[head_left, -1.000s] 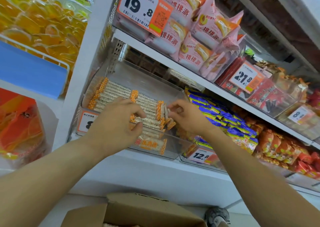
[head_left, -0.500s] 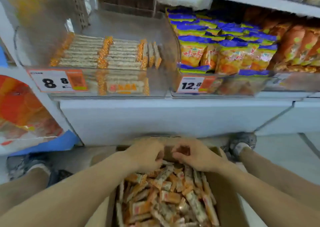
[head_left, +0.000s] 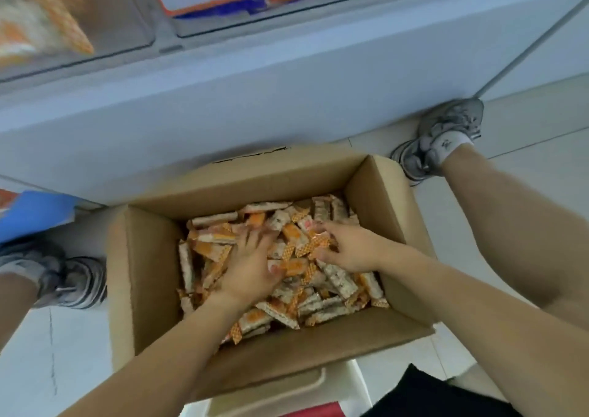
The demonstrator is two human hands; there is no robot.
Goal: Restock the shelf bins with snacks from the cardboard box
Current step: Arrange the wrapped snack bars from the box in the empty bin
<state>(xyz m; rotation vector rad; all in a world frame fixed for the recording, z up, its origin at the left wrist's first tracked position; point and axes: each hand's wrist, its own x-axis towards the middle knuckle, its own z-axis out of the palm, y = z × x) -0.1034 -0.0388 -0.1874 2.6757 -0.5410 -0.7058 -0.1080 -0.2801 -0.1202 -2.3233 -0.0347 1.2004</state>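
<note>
Pale floor tiles [head_left: 526,123] run up to the white base of the shelf unit [head_left: 223,98], and the open cardboard box [head_left: 153,273] sits against it between two grey sneakers. Both hands are down among the snack bars [head_left: 338,279]: the left hand [head_left: 251,267] lies spread flat on them, while the right hand [head_left: 350,251] curls around some. The shelf bins [head_left: 127,37] above are cropped and blurred.

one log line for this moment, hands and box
phase: picking | left hand: fingers spread on snack bars | right hand: curled round bars | cardboard box: open, on floor
</note>
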